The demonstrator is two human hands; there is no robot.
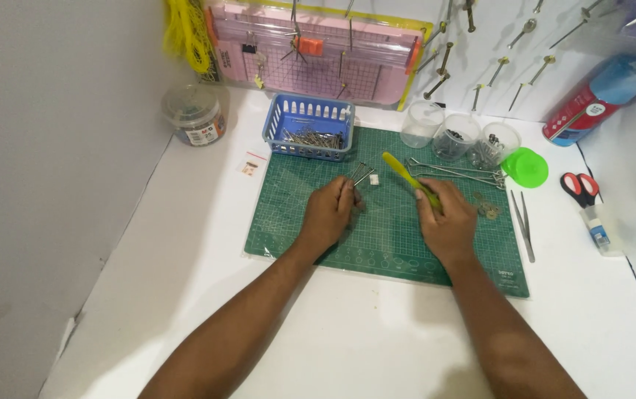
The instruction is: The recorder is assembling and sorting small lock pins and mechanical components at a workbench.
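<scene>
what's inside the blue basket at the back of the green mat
The blue basket holds a loose pile of thin metal pins or nails. Its front wall hides the lowest ones.

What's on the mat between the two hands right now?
Head view: only bare green cutting mat lies between the left hand and the right hand; a small white piece sits just beyond the gap.

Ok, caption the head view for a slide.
Left hand grips thin metal pins, right hand holds a yellow-green tool over a green cutting mat.
</scene>
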